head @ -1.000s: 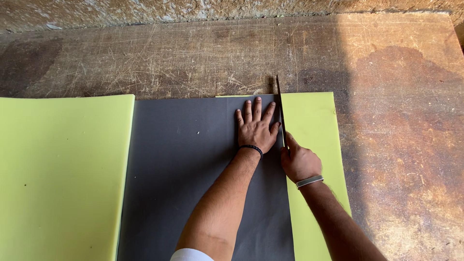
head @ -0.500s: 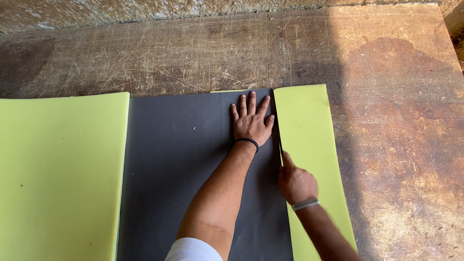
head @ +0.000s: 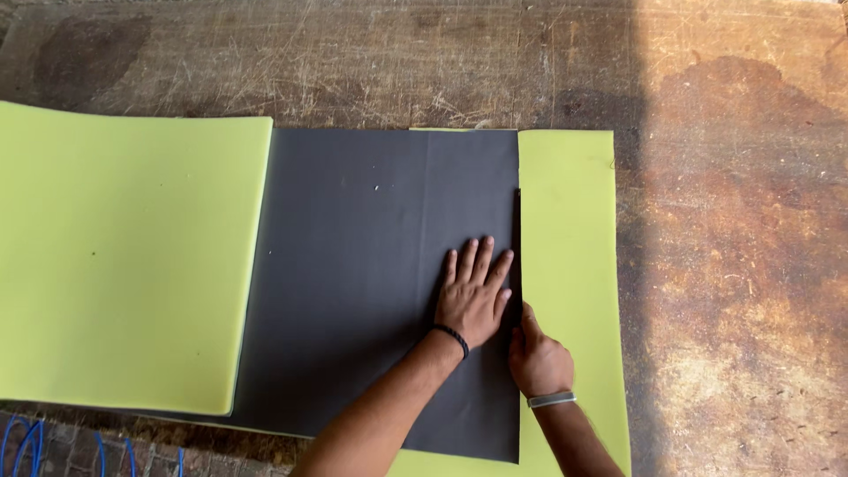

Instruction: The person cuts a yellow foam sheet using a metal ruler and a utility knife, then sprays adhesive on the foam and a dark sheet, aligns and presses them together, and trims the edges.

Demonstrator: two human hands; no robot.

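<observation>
Two hands low on a dark grey sheet (head: 371, 265). Left hand (head: 474, 300) flat, fingers spread apart, pressed on the grey sheet just inside its right edge. Right hand (head: 539, 360) just beside it, closed around something thin held along that edge; tool itself too hidden to name. Under both, a yellow-green foam strip (head: 570, 230). Far off to the left hand's side, a larger yellow-green foam sheet (head: 124, 256) overlapping the grey. Beneath everything, a scratched wooden table (head: 724, 177).

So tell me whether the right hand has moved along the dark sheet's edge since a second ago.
Yes. The right hand has slid down the right edge of the dark sheet, toward the person and away from its far corner.
</observation>
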